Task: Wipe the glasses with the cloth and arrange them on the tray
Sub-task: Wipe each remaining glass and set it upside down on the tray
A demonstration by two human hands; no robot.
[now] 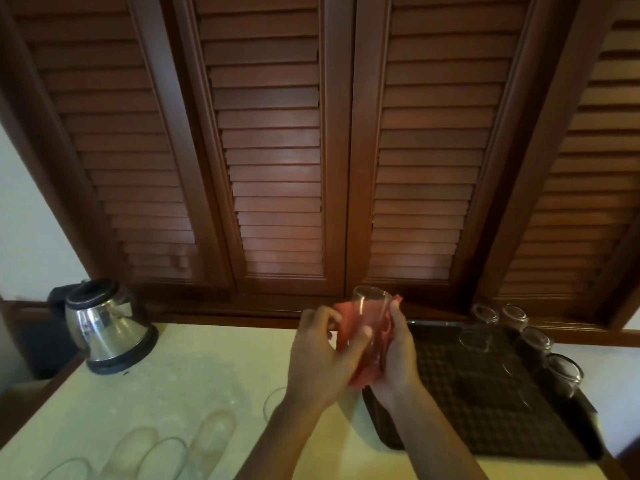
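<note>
Fingers [363,332] of both hands curl round glass [372,306] wrapped in cloth [346,313]; best rotate it, firm grip, wiping rim too

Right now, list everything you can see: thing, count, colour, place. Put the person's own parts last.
held glass: one, clear, raised between both hands above the counter's far edge
cloth: one, red, wrapped round the held glass
tray: one, dark with a checked mat, on the counter's right side
glasses on tray: five, clear, clustered at the far right corner
glasses on counter: at least four, clear, at the near left; edges blurred, exact count uncertain
kettle: one, shiny steel with black lid and base, far left of counter
counter: one, pale cream
louvred doors: brown wood, behind the counter
left hand: one, grips cloth and glass
right hand: one, holds glass through cloth
</note>
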